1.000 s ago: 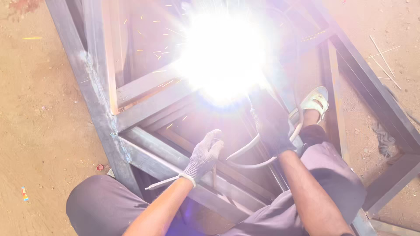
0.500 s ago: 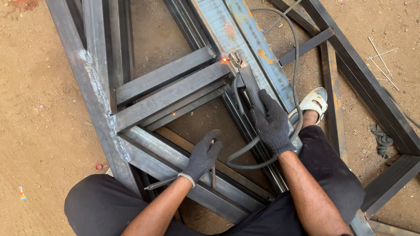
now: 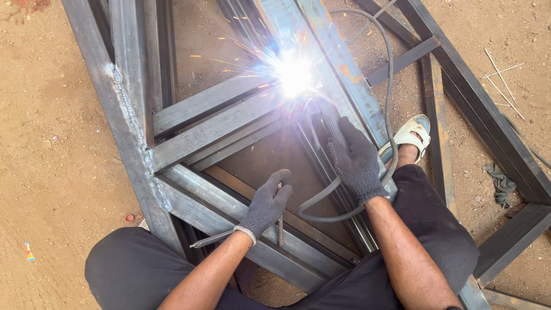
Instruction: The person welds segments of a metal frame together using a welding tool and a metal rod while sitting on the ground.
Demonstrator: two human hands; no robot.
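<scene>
My right hand (image 3: 357,161), in a dark knit glove, grips a welding electrode holder (image 3: 323,123). Its tip meets a joint of the grey steel frame (image 3: 201,132), where a bright white arc (image 3: 294,73) throws sparks up and to the left. A grey cable (image 3: 385,74) loops from the holder around my right wrist and runs away to the top of the view. My left hand (image 3: 267,204), also gloved, rests on a lower frame bar and holds thin welding rods (image 3: 213,238) that stick out toward my left knee.
The frame lies on sandy ground (image 3: 51,155). My foot in a white sandal (image 3: 412,133) rests beside a blue-painted beam (image 3: 321,40). Loose rods (image 3: 498,69) and a dark rag (image 3: 501,182) lie to the right. A rough weld bead (image 3: 135,126) runs along the left bar.
The arc blazed a second ago, was out half a second ago with only a red glow at the joint, and is burning again now. Both hands stay about where they were.
</scene>
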